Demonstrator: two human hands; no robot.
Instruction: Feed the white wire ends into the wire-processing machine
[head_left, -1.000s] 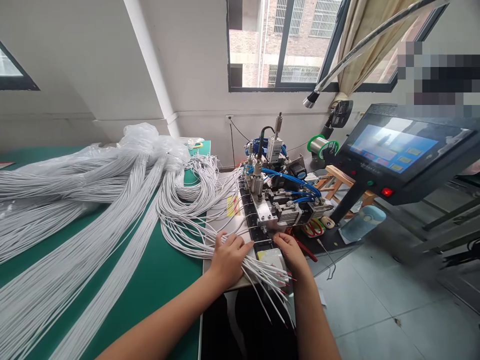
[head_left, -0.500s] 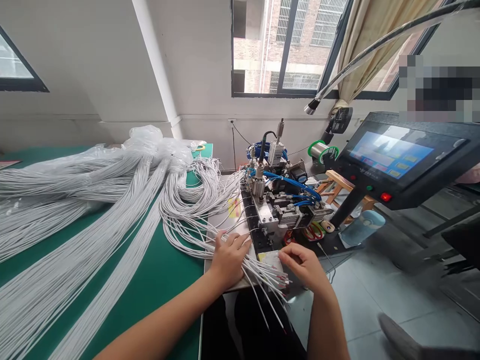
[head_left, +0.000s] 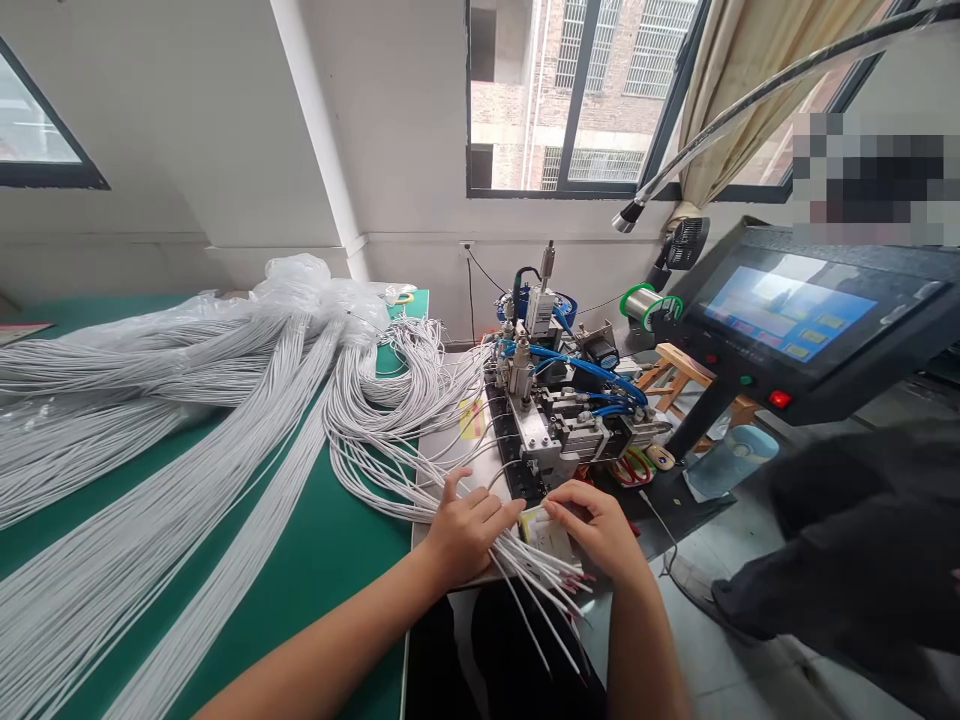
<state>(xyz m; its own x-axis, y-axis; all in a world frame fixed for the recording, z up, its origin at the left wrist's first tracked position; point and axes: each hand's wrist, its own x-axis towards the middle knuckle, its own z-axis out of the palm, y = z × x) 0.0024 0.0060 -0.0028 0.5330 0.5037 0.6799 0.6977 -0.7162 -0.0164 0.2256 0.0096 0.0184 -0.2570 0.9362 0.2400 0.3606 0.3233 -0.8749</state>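
My left hand (head_left: 472, 525) lies over a bundle of thin white cables (head_left: 540, 565) and is closed around it, with one finger lifted. The cable ends, several with reddish tips, fan out over the bench's front edge above my lap. My right hand (head_left: 589, 520) is closed in a pinch just in front of the machine (head_left: 540, 445). Its fingertips are close to those of my left hand; whatever is in the pinch is too small to make out. A pale block with a yellow label (head_left: 546, 530) lies under the right fingers.
Long bundles of white cable (head_left: 225, 480) cover the green table (head_left: 360, 610) at left, partly in plastic bags (head_left: 296, 285). A control screen (head_left: 795, 305) on a post, a wire spool (head_left: 643, 303) and a blue bin (head_left: 735, 460) stand right. A person's dark-clothed leg (head_left: 847, 540) is at far right.
My right hand has moved left, close to my left hand's fingertips. The left hand has shifted slightly along the cables. At right, a person's leg has come further into view.
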